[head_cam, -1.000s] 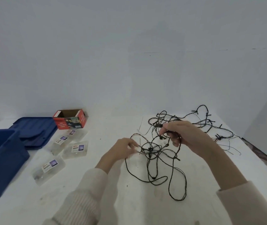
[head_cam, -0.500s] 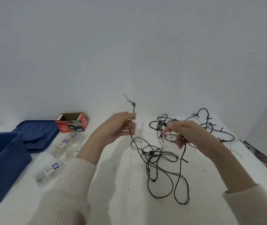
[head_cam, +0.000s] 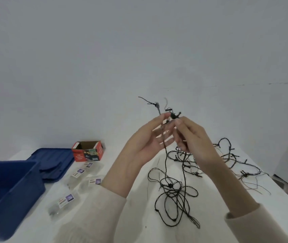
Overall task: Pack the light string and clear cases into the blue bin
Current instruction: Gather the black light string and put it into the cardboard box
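Two hands meet in the air above the white table [head_cam: 209,230], both pinching the dark light string [head_cam: 173,192] near one of its ends. The left hand [head_cam: 146,142] is half open, palm turned up, with the wire caught between thumb and forefinger so that the loose tip sticks up and to the left; the right hand [head_cam: 190,135] is curled, its fingertips closed on a small bulb or knot just beside the left thumb. Held high like this, the wire hangs straight down from the fingers to a loose tangle on the near part of the table, which likely lets the person find the end and begin gathering the string into a bundle. More of the string sprawls to the far right of the table. Four clear cases [head_cam: 79,174] with small labels lie on the left, apart from the string, in a rough line leading toward the blue bin [head_cam: 11,195] at the near left edge. The bin stands open, its blue lid [head_cam: 52,160] set flat behind it, so nothing blocks the way in. A red cardboard box [head_cam: 88,151] stands open just beyond the lid. Nothing appears to be packed yet, though the bin's floor is mostly out of sight.
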Tool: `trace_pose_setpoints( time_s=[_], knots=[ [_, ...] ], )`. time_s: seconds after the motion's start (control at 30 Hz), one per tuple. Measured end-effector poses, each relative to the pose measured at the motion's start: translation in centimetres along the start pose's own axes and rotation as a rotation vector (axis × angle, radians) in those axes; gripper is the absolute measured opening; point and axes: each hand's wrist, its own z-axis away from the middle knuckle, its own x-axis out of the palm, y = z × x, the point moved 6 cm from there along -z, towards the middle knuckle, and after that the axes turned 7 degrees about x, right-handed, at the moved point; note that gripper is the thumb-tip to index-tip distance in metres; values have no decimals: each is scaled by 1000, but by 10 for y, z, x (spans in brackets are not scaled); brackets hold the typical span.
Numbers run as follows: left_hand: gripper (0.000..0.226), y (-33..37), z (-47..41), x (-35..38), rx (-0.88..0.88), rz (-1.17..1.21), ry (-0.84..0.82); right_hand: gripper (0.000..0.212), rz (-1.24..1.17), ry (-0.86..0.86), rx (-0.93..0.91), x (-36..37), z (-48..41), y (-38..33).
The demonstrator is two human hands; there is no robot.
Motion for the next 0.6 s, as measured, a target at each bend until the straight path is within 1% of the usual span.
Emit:
trace_pose_setpoints(
  time_s=[0.07, 0.1, 0.17, 0.2, 0.23, 0.27, 0.3, 0.33, 0.37, 0.43, 0.53, 0.6],
  knots=[
    [14, 0, -2, 5, -12, 33, -38, 30, 63, -82, 36, 4, 5, 9],
    [14, 2, -3, 7, 14, 23, -46, 29, 113, -89, 62, 5, 7, 15],
    [15, 9, -6, 11, 101, -46, -36, 19, 202, 9, 93, 1, 11, 25],
    [16, 12, -6, 14, 138, -79, -27, 18, 217, 58, 118, -2, 12, 30],
    [17, 16, -7, 18, 164, -95, -22, 31, 222, 53, 160, -1, 12, 34],
    [18, 19, -7, 22, 182, -94, -24, 42, 207, 3, 210, 1, 12, 39],
    [19, 22, -9, 27, 199, -80, -25, 45, 198, -75, 252, 6, 12, 44],
    [20, 28, -10, 30, 221, -48, -21, 39, 177, -151, 272, 12, 12, 48],
    [21, 37, -12, 32, 250, 0, -8, 29, 161, -187, 293, 13, 12, 57],
    [22, 64, -15, 26, 334, 129, 50, 11, 169, -140, 370, 1, 9, 80],
    [21, 125, -10, -8, 525, 318, 165, 9, 267, -23, 526, -37, 9, 114],
    [19, 157, -3, -38, 645, 381, 243, 11, 345, 48, 601, -64, 9, 128]
  ],
)
